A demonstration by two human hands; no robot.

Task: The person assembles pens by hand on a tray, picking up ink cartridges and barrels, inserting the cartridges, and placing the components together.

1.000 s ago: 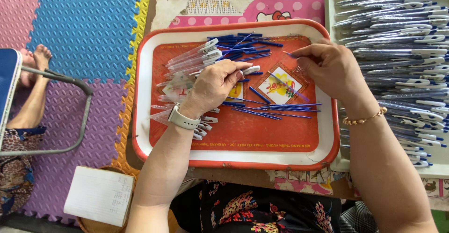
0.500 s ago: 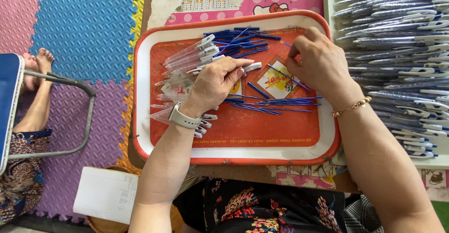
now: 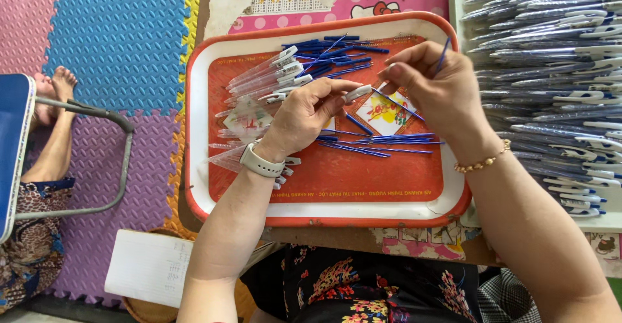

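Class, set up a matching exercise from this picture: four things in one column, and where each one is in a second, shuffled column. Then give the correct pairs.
Things:
1. tray
2. smartwatch
3. bead bracelet
4. finished pens

Places:
A. on the right wrist
B. stacked in the box at the right edge
C. on the left wrist
D. under both hands, holding blue refills and clear barrels

Pairs: 1-D, 2-C, 3-A, 4-B

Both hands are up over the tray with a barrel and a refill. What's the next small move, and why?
Probably bring the blue refill in the right hand down to the open end of the clear pen barrel held by the left hand and slide it in: the two are apart, the refill pointing upward.
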